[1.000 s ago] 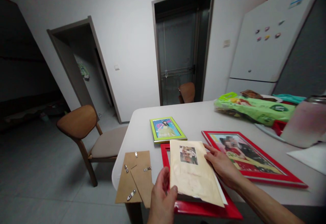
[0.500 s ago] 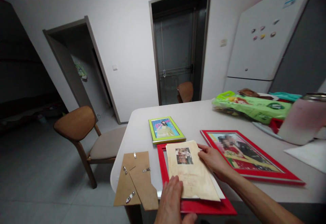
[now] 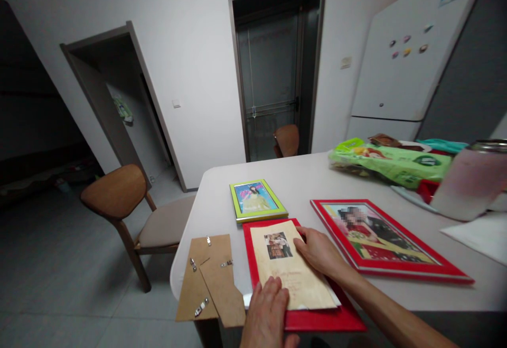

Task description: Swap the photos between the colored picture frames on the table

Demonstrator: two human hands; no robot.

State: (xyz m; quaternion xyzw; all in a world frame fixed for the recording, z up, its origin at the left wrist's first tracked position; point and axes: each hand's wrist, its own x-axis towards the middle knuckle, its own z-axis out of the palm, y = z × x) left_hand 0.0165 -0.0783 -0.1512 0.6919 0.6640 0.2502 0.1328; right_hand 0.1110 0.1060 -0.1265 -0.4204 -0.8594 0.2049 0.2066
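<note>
A cream printed sheet with a small photo lies over a red picture frame, with a white edge showing beneath it. My right hand pinches the sheet's right edge between thumb and fingers. Across its lower left edge rests my left hand, fingers laid out flat and holding nothing. Left of the frame is a brown backing board with metal clips and a fold-out stand, reaching past the table edge. A green picture frame with a picture of a figure in a yellow dress lies just behind.
Another red frame, its photo face up, lies to the right. Behind it are a green package, a pinkish jar and white paper on the white table. A wooden chair stands at the left.
The sheet has shifted left over the red frame, covering its left opening, and my right hand has moved left with it. My left hand stays at the lower left edge.
</note>
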